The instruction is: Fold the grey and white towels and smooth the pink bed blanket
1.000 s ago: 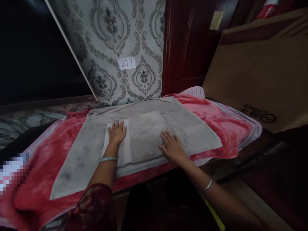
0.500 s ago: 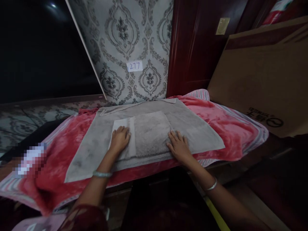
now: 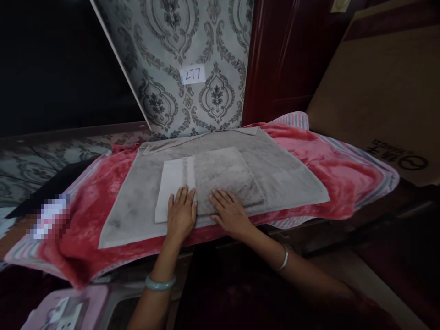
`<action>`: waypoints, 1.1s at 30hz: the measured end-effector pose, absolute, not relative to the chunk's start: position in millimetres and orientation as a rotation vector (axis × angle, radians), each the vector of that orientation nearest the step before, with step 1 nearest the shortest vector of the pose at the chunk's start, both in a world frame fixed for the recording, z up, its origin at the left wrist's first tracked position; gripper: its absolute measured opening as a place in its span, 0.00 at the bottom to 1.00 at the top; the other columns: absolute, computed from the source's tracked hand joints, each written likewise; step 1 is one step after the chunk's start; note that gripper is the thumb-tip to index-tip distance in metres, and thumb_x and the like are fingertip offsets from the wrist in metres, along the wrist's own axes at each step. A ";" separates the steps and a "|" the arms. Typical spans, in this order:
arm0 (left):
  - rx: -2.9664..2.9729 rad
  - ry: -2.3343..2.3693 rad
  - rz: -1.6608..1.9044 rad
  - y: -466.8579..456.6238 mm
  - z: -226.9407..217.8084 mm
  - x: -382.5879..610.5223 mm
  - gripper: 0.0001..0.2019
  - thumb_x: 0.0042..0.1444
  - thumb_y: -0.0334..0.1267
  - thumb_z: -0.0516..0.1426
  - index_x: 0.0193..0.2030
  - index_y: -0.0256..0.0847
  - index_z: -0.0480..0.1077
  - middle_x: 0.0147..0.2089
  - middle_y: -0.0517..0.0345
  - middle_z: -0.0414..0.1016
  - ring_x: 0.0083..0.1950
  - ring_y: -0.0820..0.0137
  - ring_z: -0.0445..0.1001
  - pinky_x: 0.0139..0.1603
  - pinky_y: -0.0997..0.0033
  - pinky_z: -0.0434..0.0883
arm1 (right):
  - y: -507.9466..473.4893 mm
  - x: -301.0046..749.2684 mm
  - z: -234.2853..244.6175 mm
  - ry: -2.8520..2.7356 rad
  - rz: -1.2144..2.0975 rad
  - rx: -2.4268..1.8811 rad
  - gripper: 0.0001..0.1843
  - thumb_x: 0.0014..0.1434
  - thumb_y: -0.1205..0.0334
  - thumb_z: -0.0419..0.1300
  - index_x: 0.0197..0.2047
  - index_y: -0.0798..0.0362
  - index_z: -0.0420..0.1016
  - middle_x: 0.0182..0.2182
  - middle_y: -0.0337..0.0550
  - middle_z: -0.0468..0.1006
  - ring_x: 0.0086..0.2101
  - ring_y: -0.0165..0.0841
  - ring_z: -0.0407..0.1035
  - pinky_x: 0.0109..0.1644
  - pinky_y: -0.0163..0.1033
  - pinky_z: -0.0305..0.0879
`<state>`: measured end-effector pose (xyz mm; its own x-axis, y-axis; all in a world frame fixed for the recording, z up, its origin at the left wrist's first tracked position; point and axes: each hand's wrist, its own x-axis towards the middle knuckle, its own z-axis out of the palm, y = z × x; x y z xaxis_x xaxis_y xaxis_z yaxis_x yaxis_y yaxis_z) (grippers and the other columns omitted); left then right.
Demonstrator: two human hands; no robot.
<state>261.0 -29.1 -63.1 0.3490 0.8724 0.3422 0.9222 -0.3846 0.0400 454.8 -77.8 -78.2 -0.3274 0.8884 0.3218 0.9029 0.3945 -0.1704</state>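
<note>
A folded grey towel [image 3: 220, 172] with a pale band at its left end lies on a larger grey cloth [image 3: 285, 172], which is spread flat. My left hand [image 3: 181, 211] rests palm down on the folded towel's near edge, by the pale band, fingers stretched out. Flat on the same near edge, a little to the right, lies my right hand [image 3: 232, 213], its fingers also extended. Neither hand grips anything. The palms cover part of the towel's front edge.
Beneath the grey cloth is a red and pink blanket [image 3: 85, 211] with a striped border. A large cardboard box [image 3: 381, 91] stands at the right, a dark screen [image 3: 58, 64] at the left. A pink item [image 3: 94, 298] sits low at the left. Patterned wallpaper [image 3: 154, 68] backs the surface.
Both hands have moved inward, closer together, and toward the folded towel's near edge. The left hand has left the pale band's middle and the right hand the towel's right side. The view has shifted slightly.
</note>
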 end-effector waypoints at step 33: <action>-2.418 -1.536 -0.605 -22.8 -72.4 251.9 0.26 0.66 0.42 0.45 0.67 0.39 0.67 0.71 0.43 0.64 0.73 0.54 0.60 0.72 0.43 0.57 | -11.7 439.4 -48.0 -2.293 0.125 -1.628 0.31 0.72 0.50 0.47 0.73 0.52 0.58 0.73 0.48 0.52 0.71 0.39 0.44 0.74 0.52 0.41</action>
<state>251.9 -22.8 -72.4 0.3710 0.8129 0.4489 0.9007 -0.4327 0.0394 439.4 -11.7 -48.0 -0.2959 0.9316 0.2112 0.9030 0.3449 -0.2560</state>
